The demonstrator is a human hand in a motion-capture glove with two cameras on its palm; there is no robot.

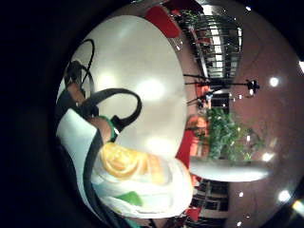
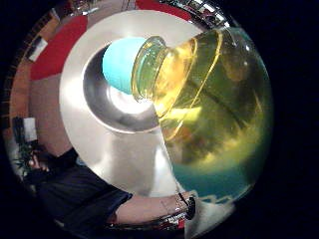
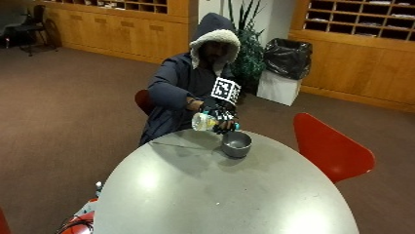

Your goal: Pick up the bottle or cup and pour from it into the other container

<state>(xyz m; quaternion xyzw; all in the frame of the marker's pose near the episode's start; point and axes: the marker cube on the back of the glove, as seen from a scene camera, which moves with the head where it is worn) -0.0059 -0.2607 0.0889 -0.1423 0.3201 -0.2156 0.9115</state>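
Office or library lounge: wooden pigeonhole shelving (image 3: pixel 363 19) along walls, brown carpet (image 3: pixel 71 107), round grey tabletop (image 3: pixel 220 195), red chairs (image 3: pixel 327 148), potted plant (image 3: pixel 250 53), lined bin (image 3: pixel 285 70)

right hand (image 3: pixel 220 118) raised above table | fingers curled in a grip | forearm bent inward

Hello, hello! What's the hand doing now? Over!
Right hand grips bottle. Bottle tipped, mouth over bowl; yellow liquid inside. Nothing in the way.

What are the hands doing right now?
Right hand: holding the bottle, tipped over the bowl.
Bare hand: cannot be told.
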